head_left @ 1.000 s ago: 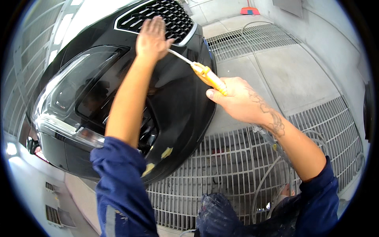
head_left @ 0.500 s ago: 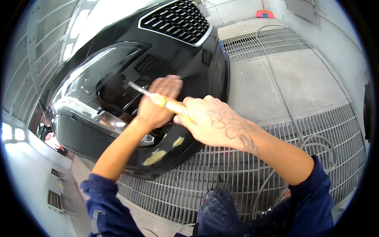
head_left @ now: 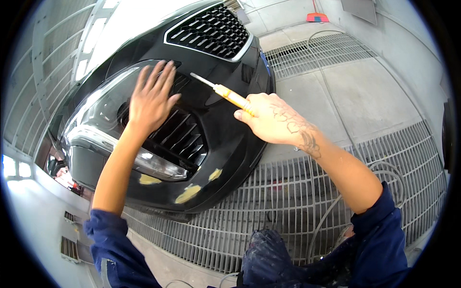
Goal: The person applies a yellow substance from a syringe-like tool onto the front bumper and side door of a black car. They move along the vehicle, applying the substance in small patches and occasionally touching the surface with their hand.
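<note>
My left hand (head_left: 150, 102) is spread flat, fingers apart, over the inner edge of the car's headlight (head_left: 103, 103); whether the palm touches cannot be told. Gripped in my right hand (head_left: 276, 117) is a screwdriver (head_left: 234, 97) with a yellow handle. Its metal shaft points up and left, above the black bumper (head_left: 230, 139). Below the headlight sits a dark slatted vent (head_left: 180, 139) with a clear lamp (head_left: 161, 164) under it. Pale yellow filler patches (head_left: 188, 194) mark the lower bumper.
The black mesh grille (head_left: 211, 31) is at the far side of the car front. Metal floor grating (head_left: 288, 206) runs under the car and around my knee. A grey hose (head_left: 336, 105) snakes over the floor at right. A red broom (head_left: 317, 18) stands by the far wall.
My left hand has moved up and left, away from the vent, onto the headlight, and its fingers are spread. My right hand has shifted right and slightly up with the screwdriver.
</note>
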Motion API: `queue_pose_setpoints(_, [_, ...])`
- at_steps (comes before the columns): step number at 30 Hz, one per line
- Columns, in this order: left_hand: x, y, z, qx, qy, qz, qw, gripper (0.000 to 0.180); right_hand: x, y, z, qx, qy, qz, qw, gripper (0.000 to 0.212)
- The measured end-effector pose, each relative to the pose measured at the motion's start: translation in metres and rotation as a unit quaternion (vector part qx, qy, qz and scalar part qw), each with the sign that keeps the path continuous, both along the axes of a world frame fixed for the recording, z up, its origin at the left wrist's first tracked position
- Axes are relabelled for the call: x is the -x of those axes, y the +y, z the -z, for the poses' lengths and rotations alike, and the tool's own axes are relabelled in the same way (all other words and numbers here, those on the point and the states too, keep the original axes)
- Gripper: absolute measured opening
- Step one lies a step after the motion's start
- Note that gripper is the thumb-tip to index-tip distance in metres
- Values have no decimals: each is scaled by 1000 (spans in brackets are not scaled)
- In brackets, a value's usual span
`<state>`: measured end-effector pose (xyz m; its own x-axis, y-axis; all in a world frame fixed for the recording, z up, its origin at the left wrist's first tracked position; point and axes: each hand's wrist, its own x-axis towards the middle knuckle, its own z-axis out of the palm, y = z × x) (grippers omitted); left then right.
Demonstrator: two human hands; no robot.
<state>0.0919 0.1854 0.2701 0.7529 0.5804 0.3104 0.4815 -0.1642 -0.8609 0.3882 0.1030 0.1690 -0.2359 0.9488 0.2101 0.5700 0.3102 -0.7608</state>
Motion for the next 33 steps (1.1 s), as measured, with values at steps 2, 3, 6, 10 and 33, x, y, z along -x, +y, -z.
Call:
queue_pose_setpoints(2, [-20, 45, 6, -17, 2, 32, 999, 68, -6, 1, -1, -8, 4, 16, 1000, 42])
queue_pose_setpoints(3, [-30, 64, 10, -31, 2, 45, 999, 68, -7, 1, 0, -18, 11, 24, 999, 42])
queue_pose_setpoints(6, [-50, 106, 21, -40, 0, 11, 999, 70, 0, 0, -4, -31, 34, 17, 999, 41])
queue_pose_setpoints(10, [-29, 100, 8, -40, 28, 10, 999, 71, 16, -13, -13, -61, 59, -28, 996, 39])
queue_pose_setpoints(33, [77, -79, 34, -15, -55, -52, 997, 84, 33, -18, 34, 54, -159, -231, 958, 39])
